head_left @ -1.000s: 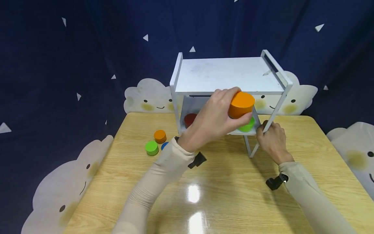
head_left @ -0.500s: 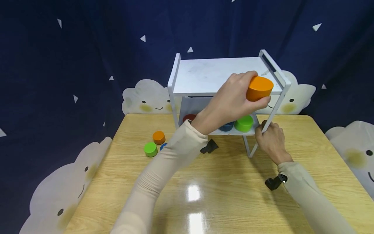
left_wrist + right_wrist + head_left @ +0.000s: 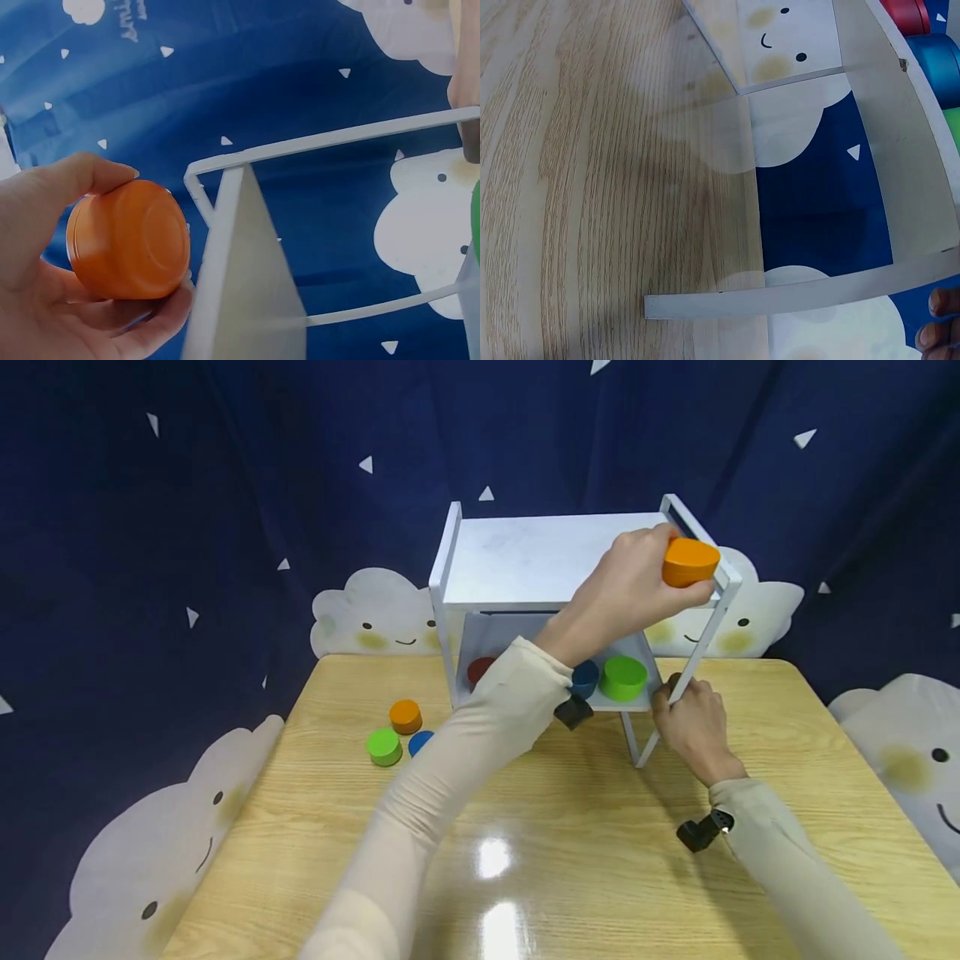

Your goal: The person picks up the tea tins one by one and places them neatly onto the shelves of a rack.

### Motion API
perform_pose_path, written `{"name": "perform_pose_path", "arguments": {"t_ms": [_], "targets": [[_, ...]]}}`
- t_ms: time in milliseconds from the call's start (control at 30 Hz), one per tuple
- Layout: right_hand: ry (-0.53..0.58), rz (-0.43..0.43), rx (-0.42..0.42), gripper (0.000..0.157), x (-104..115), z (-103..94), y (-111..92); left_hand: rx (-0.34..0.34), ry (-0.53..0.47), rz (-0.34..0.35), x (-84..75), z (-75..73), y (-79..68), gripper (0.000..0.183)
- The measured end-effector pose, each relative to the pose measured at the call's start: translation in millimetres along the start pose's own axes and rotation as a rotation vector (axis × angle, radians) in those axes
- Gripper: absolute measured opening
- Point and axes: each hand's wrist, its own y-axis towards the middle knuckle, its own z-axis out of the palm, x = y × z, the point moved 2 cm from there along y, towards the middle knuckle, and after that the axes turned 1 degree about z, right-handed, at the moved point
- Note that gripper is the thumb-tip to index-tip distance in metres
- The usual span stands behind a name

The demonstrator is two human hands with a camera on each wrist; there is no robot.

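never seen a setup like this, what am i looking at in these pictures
No machine: a person works with bare hands. The wide picture comes from a head camera, the two closer ones from a small camera on each wrist. The left hand holds an orange cylinder near the right end of a white shelf unit. The right hand grips the unit's frame. Its lower shelf bears a red cylinder, blue cylinder and green cylinder. On the wooden table lie an orange disc, a green disc and a blue disc, partly hidden by a sleeve.
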Motion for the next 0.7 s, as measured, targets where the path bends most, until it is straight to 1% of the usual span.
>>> {"name": "perform_pose_path", "arguments": {"t_ms": [167,300,400,500,700], "targets": [[0.000,0.007,0.014,0.036,0.6,1.5,0.5,-0.008,0.017,-0.040,6.1,5.8,8.8,0.045],[0.008,0.016,0.015,0.036,0.9,3.9,0.5,-0.015,0.001,-0.067,10.5,9.4,14.9,0.044],[0.015,0.024,0.013,0.034,1.7,4.6,-0.2,-0.007,-0.001,-0.073,12.5,12.7,17.9,0.042],[0.022,0.023,0.013,0.033,2.4,4.4,-0.6,-0.006,0.019,-0.079,14.1,15.2,19.6,0.042],[0.028,0.012,0.000,0.033,4.1,4.0,0.6,-0.014,0.035,-0.080,15.2,15.4,21.3,0.043]]}}
